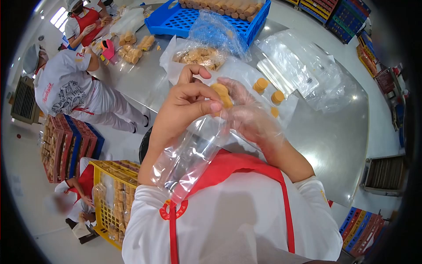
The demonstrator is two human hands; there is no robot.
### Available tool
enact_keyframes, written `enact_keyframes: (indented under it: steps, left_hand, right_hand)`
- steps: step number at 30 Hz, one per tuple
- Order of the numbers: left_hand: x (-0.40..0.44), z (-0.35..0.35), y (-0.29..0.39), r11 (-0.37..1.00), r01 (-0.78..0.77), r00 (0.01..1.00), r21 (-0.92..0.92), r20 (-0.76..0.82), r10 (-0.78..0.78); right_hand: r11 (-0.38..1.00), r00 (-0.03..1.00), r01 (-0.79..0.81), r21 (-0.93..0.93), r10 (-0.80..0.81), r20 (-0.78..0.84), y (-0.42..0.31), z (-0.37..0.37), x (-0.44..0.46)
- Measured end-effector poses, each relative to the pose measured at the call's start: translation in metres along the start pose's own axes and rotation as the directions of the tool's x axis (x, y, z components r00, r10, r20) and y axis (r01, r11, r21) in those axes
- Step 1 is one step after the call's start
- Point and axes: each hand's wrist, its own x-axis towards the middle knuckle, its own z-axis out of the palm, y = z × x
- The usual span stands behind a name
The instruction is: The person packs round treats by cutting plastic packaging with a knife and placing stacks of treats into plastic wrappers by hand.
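Observation:
My left hand (189, 99), bare, has its thumb and index finger pinched at the mouth of a clear plastic bag (189, 152). The bag hangs down over my forearm and apron. In a clear plastic glove, my right hand (252, 116) is closed around a stack of round golden cookies (222, 94), held between the two hands at the bag's mouth. How far the stack sits inside the bag is hidden by my fingers. Short cookie stacks (260, 85) stand just right of my right hand, on a white sheet (288, 115).
Clear plastic bags (303, 61) lie spread on the steel table (336, 132). Behind my hands are a bag of cookie pieces (200, 57) and a blue crate (171, 26) holding cookie rows. Co-workers (66, 86) work at left. A yellow crate (103, 198) stands lower left.

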Motion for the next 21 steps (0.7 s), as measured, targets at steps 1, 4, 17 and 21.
enact_keyframes:
  steps: [1,4,17,21]
  left_hand:
    - [-0.001,-0.003,-0.001,0.998,-0.039,0.999,0.056,0.017,0.038]
    - [-0.004,-0.01,-0.001,0.994,-0.083,0.995,0.078,0.065,0.078]
    - [-0.011,-0.001,-0.015,0.999,-0.04,0.972,-0.012,0.231,0.041]
    - [-0.01,-0.004,-0.019,0.998,-0.003,0.972,-0.061,0.234,0.017]
  right_hand:
    - [0.999,0.998,0.038,-0.034,-0.037,0.041,0.001,0.0,-0.002]
    - [0.969,0.964,0.224,-0.106,-0.205,0.167,0.006,-0.002,-0.007]
    - [0.918,0.889,0.202,-0.342,-0.026,0.457,0.006,-0.027,-0.02]
    - [0.94,0.906,0.147,-0.308,-0.003,0.422,0.009,-0.027,-0.02]
